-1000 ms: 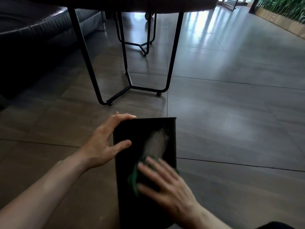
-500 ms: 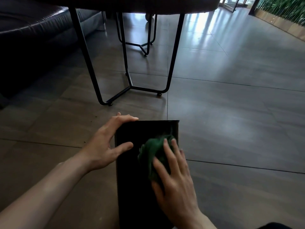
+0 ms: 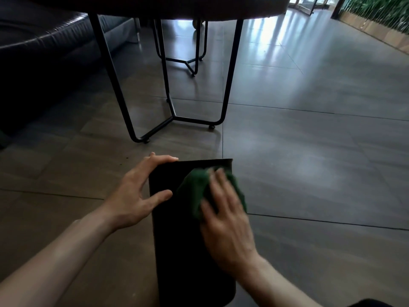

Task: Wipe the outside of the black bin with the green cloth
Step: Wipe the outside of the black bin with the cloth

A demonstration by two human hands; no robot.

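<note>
The black bin [image 3: 188, 235] lies on its side on the tiled floor [image 3: 309, 151], its long flank facing up and its far end pointing toward the round table [image 3: 177, 5]. The left hand [image 3: 137, 193] grips the bin's far left corner, fingers hooked over the end edge and thumb resting on the upper face. The right hand [image 3: 225, 222] lies flat and spread, pressing the green cloth [image 3: 199, 185] against the upper face near the bin's far right corner; it is blurred, so the exact finger placement is unclear.

The cloth already overhangs the bin's right edge, so another push could carry it off the face and leave bare fingers rubbing the bin. If the left hand slackens, the bin may slide or roll on the glossy tiles. The flanks facing the floor look unreachable without turning it.

Beyond the bin stand the table's black metal legs [image 3: 228, 74]; a dark leather sofa [image 3: 44, 41] sits to the bin's far left and a planter of greenery [image 3: 380, 16] to its far right.
</note>
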